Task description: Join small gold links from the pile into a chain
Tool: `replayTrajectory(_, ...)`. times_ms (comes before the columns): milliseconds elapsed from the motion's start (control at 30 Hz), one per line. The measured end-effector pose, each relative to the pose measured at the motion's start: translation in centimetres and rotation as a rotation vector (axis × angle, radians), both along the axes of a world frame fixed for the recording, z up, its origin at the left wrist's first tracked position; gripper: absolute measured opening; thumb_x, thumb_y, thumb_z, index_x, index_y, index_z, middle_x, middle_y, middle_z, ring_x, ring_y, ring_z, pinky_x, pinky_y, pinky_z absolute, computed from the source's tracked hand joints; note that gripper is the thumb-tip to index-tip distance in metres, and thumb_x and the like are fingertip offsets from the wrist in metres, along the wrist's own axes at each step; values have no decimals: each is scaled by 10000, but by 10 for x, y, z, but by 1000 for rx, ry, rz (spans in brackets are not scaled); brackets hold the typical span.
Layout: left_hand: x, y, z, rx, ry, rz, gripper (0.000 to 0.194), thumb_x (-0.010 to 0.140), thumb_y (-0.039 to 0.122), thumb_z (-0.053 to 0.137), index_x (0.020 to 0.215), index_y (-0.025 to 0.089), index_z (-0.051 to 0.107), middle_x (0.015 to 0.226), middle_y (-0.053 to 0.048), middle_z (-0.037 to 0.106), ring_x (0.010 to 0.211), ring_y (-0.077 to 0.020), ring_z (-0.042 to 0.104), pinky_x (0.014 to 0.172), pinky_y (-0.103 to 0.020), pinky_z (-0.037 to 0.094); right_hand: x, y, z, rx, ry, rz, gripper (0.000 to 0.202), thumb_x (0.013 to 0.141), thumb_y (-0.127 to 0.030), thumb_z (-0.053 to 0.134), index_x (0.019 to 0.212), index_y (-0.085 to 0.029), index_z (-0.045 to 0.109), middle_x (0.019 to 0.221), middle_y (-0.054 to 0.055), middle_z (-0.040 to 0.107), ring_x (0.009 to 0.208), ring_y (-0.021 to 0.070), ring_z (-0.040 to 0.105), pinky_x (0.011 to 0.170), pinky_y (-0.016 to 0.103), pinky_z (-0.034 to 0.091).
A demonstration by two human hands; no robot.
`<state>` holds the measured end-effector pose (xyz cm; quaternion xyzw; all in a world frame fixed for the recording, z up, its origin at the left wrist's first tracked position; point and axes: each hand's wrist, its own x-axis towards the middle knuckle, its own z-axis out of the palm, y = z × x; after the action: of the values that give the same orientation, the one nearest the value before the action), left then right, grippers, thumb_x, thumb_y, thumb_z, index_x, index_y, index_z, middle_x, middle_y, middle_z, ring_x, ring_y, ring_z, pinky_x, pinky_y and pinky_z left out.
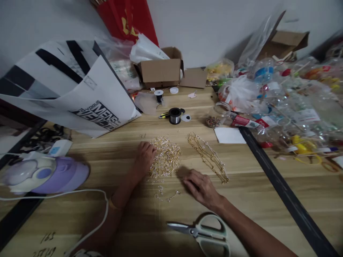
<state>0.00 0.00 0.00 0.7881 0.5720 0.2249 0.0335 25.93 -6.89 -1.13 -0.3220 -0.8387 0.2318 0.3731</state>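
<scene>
Your counter [143, 230] is pale, stripy wood, and its back edge meets a grey wall [193, 28]. On the left side lies a purple gadget [61, 175]. Near the back left corner stands a big white bag [85, 103] with black words, with a red bag [146, 23] behind it. Along the back edge sits an open brown box [160, 71], with a spool of wire [175, 116] in front. In the middle is a pile of tiny gold bits [167, 157]. Scissors [192, 231] lie toward the front edge, tip pointing left. Long gold chains [221, 171] lie right of the pile. Plastic bags and bottles [292, 96] heap up in the back right corner.

Your left hand [144, 157] is at the pile's left rim, back up, fingers curled over the bits; I can't tell if it pinches one. Your right hand [199, 185] is low over the wood, just right of the pile, palm down, fingers bent, thumb near them; I can't tell if it holds anything.
</scene>
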Motion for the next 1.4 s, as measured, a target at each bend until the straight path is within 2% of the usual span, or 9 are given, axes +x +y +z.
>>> replayTrajectory(167, 8, -7, 15, 7, -262, 34, 94, 811, 180, 554, 730, 177, 601, 761, -45, 638, 807, -197, 559, 786, -330, 452, 0, 0, 2, -2, 20, -2, 107, 934, -165, 459, 894, -188, 556, 745, 39, 579, 675, 150, 558, 589, 248, 434)
replayTrajectory(267, 17, -13, 22, -163, -490, 76, 83, 765, 225, 593, 719, 167, 632, 735, -24, 672, 707, -159, 609, 700, -273, 473, 0, 0, 2, -7, 9, -2, 104, 933, -162, 465, 886, -185, 556, 753, 38, 576, 679, 146, 555, 593, 245, 433)
replayTrajectory(433, 34, -21, 24, -472, -831, 103, 131, 660, 280, 698, 661, 160, 648, 644, -5, 695, 615, -144, 632, 590, -226, 480, 1, -1, 1, -8, -11, -1, 118, 937, -169, 457, 872, -179, 554, 746, 38, 563, 672, 146, 537, 588, 252, 432)
replayTrajectory(600, 49, -31, 23, -579, -1019, 123, 157, 594, 263, 749, 683, 160, 671, 653, -14, 724, 631, -161, 666, 626, -249, 514, 1, 0, 3, -26, 31, 4, 134, 937, -172, 447, 856, -178, 554, 738, 32, 557, 664, 143, 529, 579, 257, 434)
replayTrajectory(733, 60, -42, 18, -636, -1057, 113, 162, 638, 289, 726, 745, 169, 707, 740, -33, 752, 722, -190, 693, 699, -282, 534, 0, 1, 5, -63, 99, 3, 135, 933, -173, 452, 846, -179, 556, 741, 32, 563, 668, 138, 533, 588, 252, 440)
replayTrajectory(1167, 69, -56, 17, -720, -1029, 36, 151, 634, 297, 734, 695, 164, 694, 727, -48, 745, 695, -186, 683, 658, -265, 518, 1, 3, 2, -140, 180, -58, 134, 923, -205, 485, 844, -167, 586, 736, 31, 578, 666, 133, 541, 607, 240, 442)
replayTrajectory(1400, 78, -62, 9, -653, -946, 18, 129, 649, 291, 710, 650, 165, 681, 663, -28, 701, 636, -156, 629, 618, -240, 482, 1, 1, 7, -134, 199, -88, 141, 929, -243, 500, 867, -171, 604, 738, 41, 596, 671, 144, 560, 616, 248, 459)
